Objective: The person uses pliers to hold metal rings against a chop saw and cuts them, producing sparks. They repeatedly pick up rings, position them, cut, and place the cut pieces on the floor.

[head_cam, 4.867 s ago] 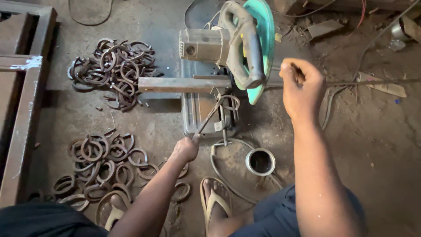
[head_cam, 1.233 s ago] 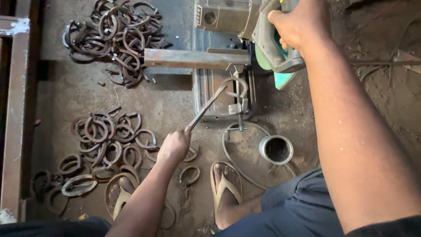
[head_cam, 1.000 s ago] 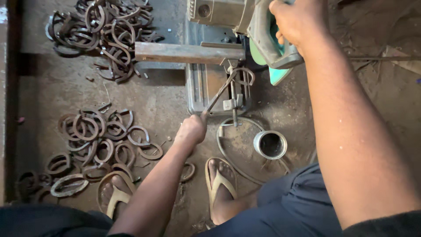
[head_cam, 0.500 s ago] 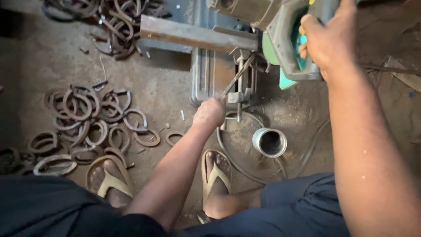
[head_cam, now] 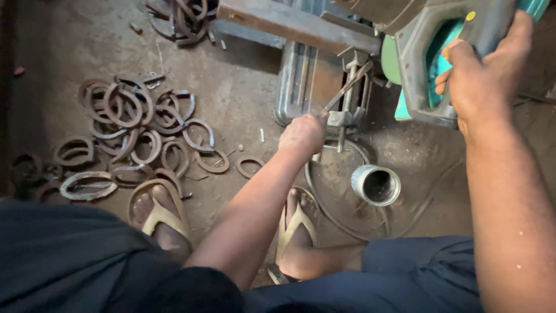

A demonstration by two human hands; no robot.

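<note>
Bent metal rings [head_cam: 136,133]: heaped on the dirt floor, far left. Left hand [head_cam: 302,134]: fist closed around a thin metal rod [head_cam: 346,88], which slants up into the saw's vise [head_cam: 350,95]. Metal cup [head_cam: 376,185]: lying below the vise. Right hand [head_cam: 483,78]: fingers wrapped around the chop saw handle [head_cam: 431,69], upper right.

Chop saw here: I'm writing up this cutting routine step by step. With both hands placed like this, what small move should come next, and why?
Probably ease the saw handle down. The right hand already grips it, the left hand steadies a thin metal rod in the vise, and the saw head looks raised. Whether the rod is fully clamped cannot be told, so go slowly.
</note>
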